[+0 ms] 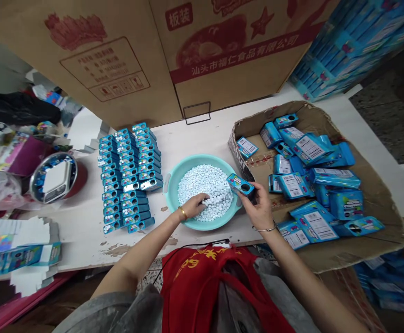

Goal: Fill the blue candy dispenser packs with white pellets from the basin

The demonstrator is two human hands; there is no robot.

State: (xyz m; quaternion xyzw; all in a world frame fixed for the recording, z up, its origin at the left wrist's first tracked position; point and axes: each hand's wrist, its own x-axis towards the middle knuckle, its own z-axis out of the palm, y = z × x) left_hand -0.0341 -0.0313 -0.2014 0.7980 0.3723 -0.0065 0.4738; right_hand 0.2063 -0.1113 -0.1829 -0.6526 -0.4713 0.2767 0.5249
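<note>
Hands apart. Left hand [193,206] resting in white mints [207,187], apparently, heaped in teal basin [197,164]; right hand [259,206] grips blue tin [241,185] above basin rim. Cardboard tray [313,115] holds blue packets [313,148].

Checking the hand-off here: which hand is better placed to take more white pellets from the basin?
Left, likely: the left hand rests in the white pellets of the turquoise basin; the right hand holds a blue tin.

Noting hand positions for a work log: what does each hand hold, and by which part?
The right hand grips a blue candy tin by its end nearest the wrist, between thumb and fingers. The left hand is among white candies in a teal basin; whether it holds any cannot be told.
</note>
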